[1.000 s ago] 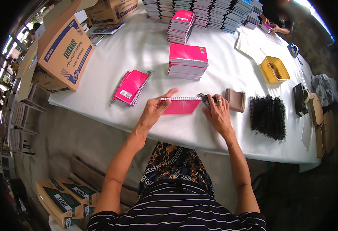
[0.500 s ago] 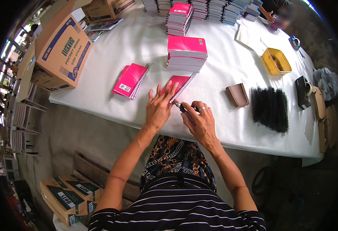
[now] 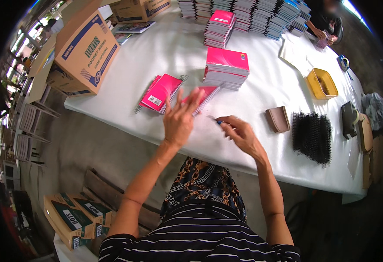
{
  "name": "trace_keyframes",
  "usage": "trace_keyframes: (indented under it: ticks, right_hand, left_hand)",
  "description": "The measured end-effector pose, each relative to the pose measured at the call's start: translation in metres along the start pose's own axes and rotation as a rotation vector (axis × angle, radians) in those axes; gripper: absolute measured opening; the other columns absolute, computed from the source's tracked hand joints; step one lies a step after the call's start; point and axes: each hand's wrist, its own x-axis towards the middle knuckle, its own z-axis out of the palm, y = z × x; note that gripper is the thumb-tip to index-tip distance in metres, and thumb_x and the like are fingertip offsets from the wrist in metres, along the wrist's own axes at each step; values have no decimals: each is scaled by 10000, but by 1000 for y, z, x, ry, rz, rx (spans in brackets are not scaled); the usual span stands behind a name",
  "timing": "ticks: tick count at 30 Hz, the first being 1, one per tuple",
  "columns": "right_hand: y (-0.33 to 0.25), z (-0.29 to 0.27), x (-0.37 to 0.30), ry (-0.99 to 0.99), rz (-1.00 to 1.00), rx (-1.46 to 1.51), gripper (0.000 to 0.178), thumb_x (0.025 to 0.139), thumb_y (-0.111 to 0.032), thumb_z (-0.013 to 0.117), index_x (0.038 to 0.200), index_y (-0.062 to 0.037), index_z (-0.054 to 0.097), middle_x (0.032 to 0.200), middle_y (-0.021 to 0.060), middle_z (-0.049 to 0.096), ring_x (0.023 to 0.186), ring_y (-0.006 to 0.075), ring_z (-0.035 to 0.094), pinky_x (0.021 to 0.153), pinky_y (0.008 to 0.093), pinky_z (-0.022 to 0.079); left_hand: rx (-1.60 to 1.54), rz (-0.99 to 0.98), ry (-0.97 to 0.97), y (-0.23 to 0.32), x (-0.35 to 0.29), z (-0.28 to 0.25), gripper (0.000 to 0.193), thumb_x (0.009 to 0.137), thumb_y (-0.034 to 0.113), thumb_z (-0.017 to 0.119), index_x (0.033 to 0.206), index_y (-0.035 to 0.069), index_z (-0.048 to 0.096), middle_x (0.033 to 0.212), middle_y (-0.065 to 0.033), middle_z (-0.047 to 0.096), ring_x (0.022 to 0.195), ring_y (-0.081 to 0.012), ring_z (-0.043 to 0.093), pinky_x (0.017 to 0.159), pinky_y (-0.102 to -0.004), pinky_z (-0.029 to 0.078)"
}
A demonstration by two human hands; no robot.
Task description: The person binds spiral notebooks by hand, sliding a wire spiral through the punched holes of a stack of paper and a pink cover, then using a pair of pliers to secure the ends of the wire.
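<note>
My left hand lies with its fingers spread over a pink spiral notebook, covering its left part. A spiral coil runs along the notebook's right edge. My right hand, a little to the right and apart from the notebook, is closed round a small pair of pliers with dark blue handles; its jaws are blurred and point toward the notebook. Beside my left hand sit pink coil-bound notebooks, lying overlapped. Behind is a stack of pink-covered pads, with no coils visible on it.
A carton stands left on the white table. To the right are a small brown box, black spiral coils and a yellow tray. Notebook stacks line the back, where another person works.
My right hand has drawn the pliers away from the notebook's near coil end, to the right. My left hand stays spread on the notebook. The whole view has shifted slightly.
</note>
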Motion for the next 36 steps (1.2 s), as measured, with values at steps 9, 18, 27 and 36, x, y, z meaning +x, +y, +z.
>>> trace_keyframes:
  ticks: [9, 18, 27, 36]
  right_hand:
    - [0, 19, 53, 358, -251, -4, 504, 777, -144, 770, 1230, -23, 585, 1259, 143, 567, 1198, 274, 507, 1005, 421, 412]
    - [-40, 101, 150, 406, -823, -244, 400, 751, 79, 596, 1126, -44, 664, 1144, 117, 657, 1059, 277, 612, 936, 395, 469]
    - [25, 121, 119, 193, -37, -262, 419, 767, 108, 527, 1179, 41, 568, 1101, 224, 609, 1020, 349, 598, 853, 417, 502]
    - [35, 112, 142, 211, -251, -478, 337, 779, 63, 519, 1112, 55, 569, 1042, 270, 595, 980, 440, 563, 860, 490, 475]
  left_hand:
    - [-1600, -233, -107, -102, 34, -29, 681, 891, 369, 616, 1459, 87, 367, 1481, -101, 397, 1321, -250, 430, 1109, -463, 338]
    - [-2076, -638, -133, -182, 54, -26, 847, 908, 415, 618, 1529, 89, 141, 1528, -117, 299, 1361, -241, 352, 1139, -414, 287]
    - [-1241, -685, -509, -195, 16, -9, 738, 905, 98, 620, 1478, -76, 190, 1481, -168, 362, 1307, -172, 418, 1077, -299, 341]
    - [-944, -737, -558, -186, 28, -1, 593, 933, 74, 554, 1459, -35, 303, 1438, -182, 429, 1324, -185, 410, 1086, -301, 325]
